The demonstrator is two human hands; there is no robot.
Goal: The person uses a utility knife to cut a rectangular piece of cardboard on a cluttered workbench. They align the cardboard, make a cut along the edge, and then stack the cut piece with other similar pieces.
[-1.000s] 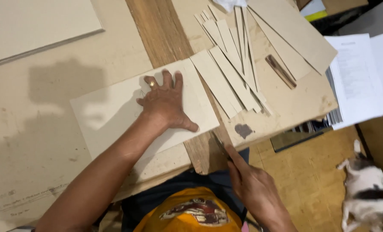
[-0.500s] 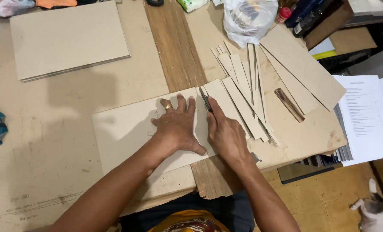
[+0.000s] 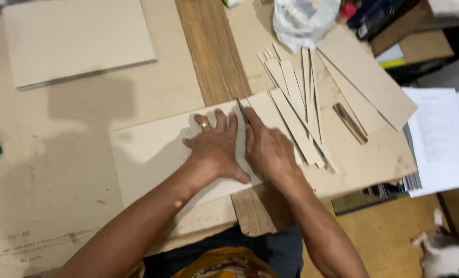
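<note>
Cardboard sheet is lying under your left hand, fingers spread flat, gripping nothing. Your right hand is closing around a knife at the sheet's edge.

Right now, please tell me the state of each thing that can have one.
Left hand: flat, pressing the cardboard sheet.
Right hand: holding a knife on the sheet.
Cut strips: loose, fanned.
Plastic bag: crumpled.
Papers: stacked.

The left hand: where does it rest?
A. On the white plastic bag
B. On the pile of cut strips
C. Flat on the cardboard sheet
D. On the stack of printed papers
C: the left hand lies spread flat on the cardboard sheet, beside the right hand with its blade.
</note>
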